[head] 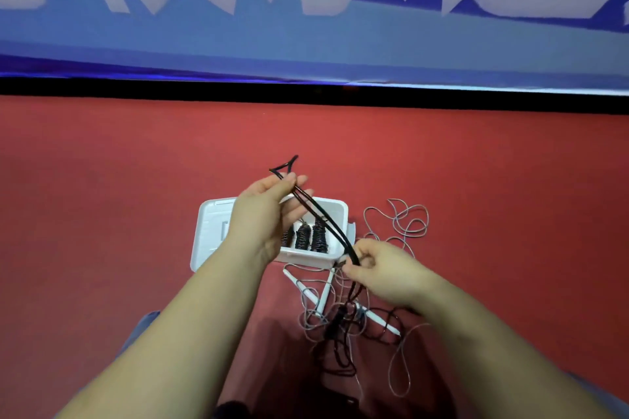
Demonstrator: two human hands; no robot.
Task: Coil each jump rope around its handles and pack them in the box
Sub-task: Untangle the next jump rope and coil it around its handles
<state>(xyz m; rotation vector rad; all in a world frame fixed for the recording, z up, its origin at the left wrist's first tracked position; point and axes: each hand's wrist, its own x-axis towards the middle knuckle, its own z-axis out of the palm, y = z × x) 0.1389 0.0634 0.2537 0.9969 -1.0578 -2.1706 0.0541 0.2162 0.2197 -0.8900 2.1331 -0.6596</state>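
A black jump rope (323, 218) is stretched doubled between my hands above the white box (209, 231). My left hand (269, 211) pinches its folded end, and a small loop sticks out beyond the fingers. My right hand (377, 265) grips the lower strands near the box's right front corner. From there the rope hangs down to black handles (335, 323) on the floor. Inside the box stand three coiled black ropes (308, 236). A grey rope (405, 224) with white handles (308, 292) lies loose and tangled on the floor to the right and in front.
The floor is red carpet (119, 197). A black strip and a blue banner with white characters (306, 10) run along the far side. My knees in grey trousers (143, 326) frame the bottom of the view.
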